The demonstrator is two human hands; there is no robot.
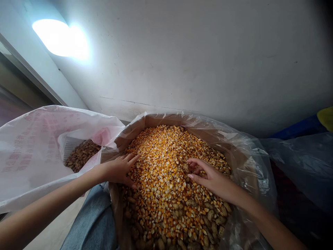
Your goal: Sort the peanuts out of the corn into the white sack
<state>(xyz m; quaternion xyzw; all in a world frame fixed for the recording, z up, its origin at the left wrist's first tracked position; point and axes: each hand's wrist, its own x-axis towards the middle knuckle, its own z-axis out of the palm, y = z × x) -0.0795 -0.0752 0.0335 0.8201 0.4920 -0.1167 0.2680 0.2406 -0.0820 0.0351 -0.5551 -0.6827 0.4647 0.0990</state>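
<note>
In the head view, reaching with both bare hands into a cardboard box (166, 120) lined with clear plastic (249, 156). Looking down on a broad mound of yellow corn kernels (161, 163), rising at the middle of the box and mixing with peanuts in their shells (214, 229) along the near and right sides. Resting the left hand (120, 169) palm down on the left edge of the mound, spreading its fingers well apart and touching the kernels. Holding the right hand (208, 175) over the right slope, turning it inward with half-curled fingers and with the thumb apart from the forefinger, just beside a single peanut (186, 167) at the fingertips, but leaving it impossible to tell whether anything is being gripped. Stretching the left forearm in front of an open white sack (26, 156) bearing faded red print and containing brown nuts (82, 154), too small to identify. Showing a leg in blue denim (93, 218) just left of the box, above a pale floor (57, 225). Facing a pale wall (195, 62) beyond the box, lit by a bright white light (59, 38) at upper left. Including, at far right, loose clear sheeting (299, 166), a blue object (296, 128) and a yellow one (326, 118)
</note>
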